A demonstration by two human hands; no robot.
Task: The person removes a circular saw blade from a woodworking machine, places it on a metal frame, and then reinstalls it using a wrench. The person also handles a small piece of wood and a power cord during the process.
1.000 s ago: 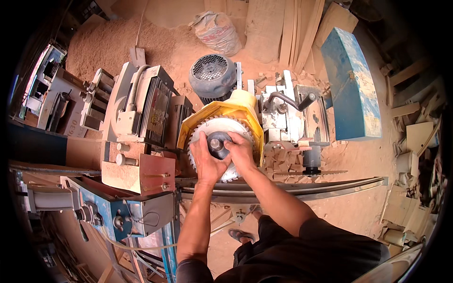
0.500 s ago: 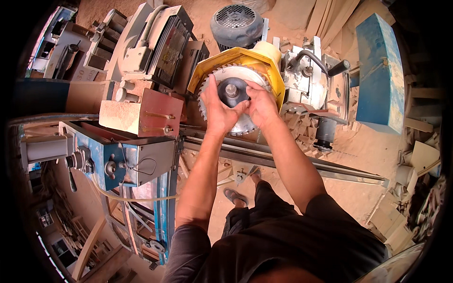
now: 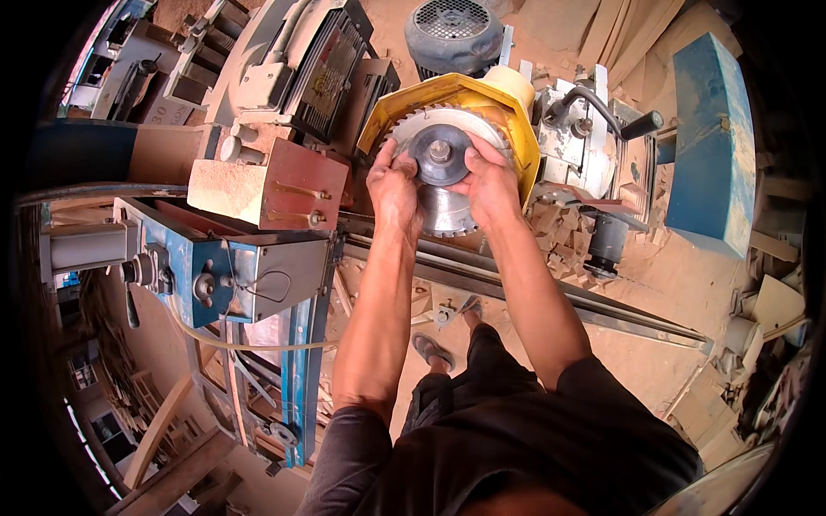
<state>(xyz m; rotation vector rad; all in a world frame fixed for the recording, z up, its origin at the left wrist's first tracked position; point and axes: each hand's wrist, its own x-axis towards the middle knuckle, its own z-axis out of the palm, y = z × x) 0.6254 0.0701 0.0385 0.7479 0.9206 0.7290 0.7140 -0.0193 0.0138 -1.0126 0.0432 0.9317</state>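
A toothed circular saw blade point(image 3: 449, 211) sits inside a yellow guard point(image 3: 528, 142). In front of its middle is a dark round flange point(image 3: 428, 170), with a metal spindle end point(image 3: 440, 150) showing through the centre. My left hand point(image 3: 396, 191) is closed at the flange's left rim, fingers bent over the blade face. On the opposite rim, my right hand point(image 3: 493, 187) pinches the flange, thumb on its face and forefinger along its upper right edge. Some of the fingertips are hidden behind the flange.
A grey motor point(image 3: 454, 39) stands behind the guard. To the right are a crank handle point(image 3: 641, 125) and a blue metal housing point(image 3: 711, 146). A blue machine frame point(image 3: 198, 288) is at left, and a long metal rail point(image 3: 594, 301) crosses below the blade. Wood offcuts point(image 3: 564, 236) lie around.
My hands have shifted from lying over the blade and flange to gripping opposite sides of the flange. My left fingers, stretched out before, are now bent. The view has shifted slightly.
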